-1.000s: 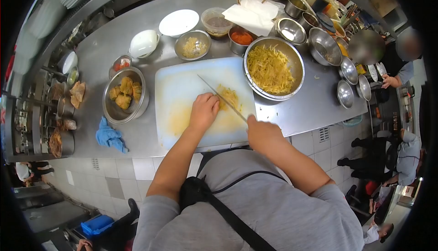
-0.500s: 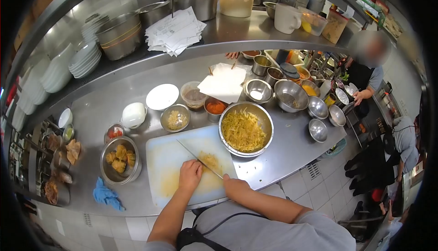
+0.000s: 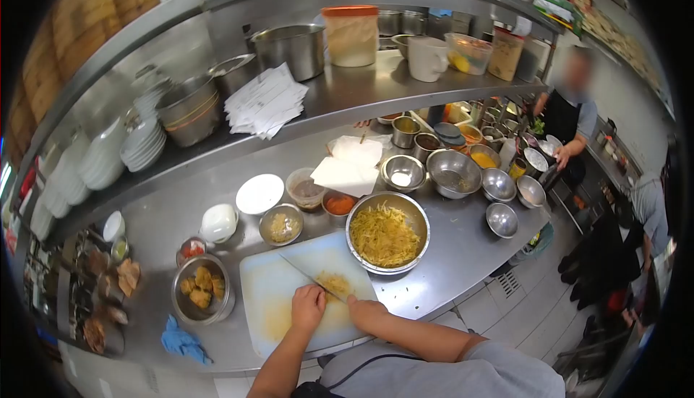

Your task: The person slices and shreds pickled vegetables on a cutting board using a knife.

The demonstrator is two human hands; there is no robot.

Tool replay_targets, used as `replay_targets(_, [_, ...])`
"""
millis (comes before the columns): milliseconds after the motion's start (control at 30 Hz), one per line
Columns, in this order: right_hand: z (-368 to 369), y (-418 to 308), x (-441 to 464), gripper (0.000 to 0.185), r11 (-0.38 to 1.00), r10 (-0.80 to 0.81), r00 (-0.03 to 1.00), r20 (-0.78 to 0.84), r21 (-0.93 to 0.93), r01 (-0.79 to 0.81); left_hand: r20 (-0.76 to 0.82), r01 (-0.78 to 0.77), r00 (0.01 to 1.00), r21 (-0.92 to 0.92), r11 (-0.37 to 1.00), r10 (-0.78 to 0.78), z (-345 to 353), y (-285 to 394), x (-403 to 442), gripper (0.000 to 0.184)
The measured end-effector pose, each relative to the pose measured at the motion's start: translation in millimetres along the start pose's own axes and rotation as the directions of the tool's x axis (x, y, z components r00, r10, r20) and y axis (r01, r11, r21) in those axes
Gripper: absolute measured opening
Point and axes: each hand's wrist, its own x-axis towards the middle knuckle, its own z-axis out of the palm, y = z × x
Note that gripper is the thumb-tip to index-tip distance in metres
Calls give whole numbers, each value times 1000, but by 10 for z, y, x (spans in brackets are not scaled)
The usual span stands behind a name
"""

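Observation:
My right hand (image 3: 367,314) is closed on the handle of a long knife (image 3: 309,276), whose blade points up and left across the white cutting board (image 3: 271,268). Beside the blade lies a small heap of yellow shreds (image 3: 334,282). My left hand (image 3: 309,307) is next to the blade on its near side, with fingers curled down on the board; whatever is under them is hidden. Just behind the board's right side stands a large steel bowl (image 3: 387,235) full of yellow-green shreds.
A steel bowl of browned chunks (image 3: 202,287) and a blue cloth (image 3: 182,340) are left of the board. Small bowls and a white plate (image 3: 260,194) stand behind it. Several steel bowls (image 3: 454,173) are at right. An overhead shelf (image 3: 347,94) spans the counter; a person (image 3: 568,120) stands at far right.
The camera view has tilted up, bringing the overhead shelf into sight and the counter lower in the picture. My right hand stays on the knife and my left hand stays beside the blade.

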Motion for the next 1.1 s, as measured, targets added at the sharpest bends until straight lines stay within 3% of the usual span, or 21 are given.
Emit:
replay_targets(233, [160, 165, -47, 25, 995, -40, 998, -51, 90, 44, 28, -38, 999, 9, 999, 38, 37, 21, -16, 10])
replay_targets(700, [197, 648, -306, 26, 973, -145, 989, -42, 176, 150, 67, 52, 996, 80, 995, -57, 144, 11, -82, 11])
replay_targets(1100, [138, 828, -297, 29, 964, -196, 980, 38, 192, 185, 70, 31, 997, 163, 986, -43, 152, 67, -93, 10])
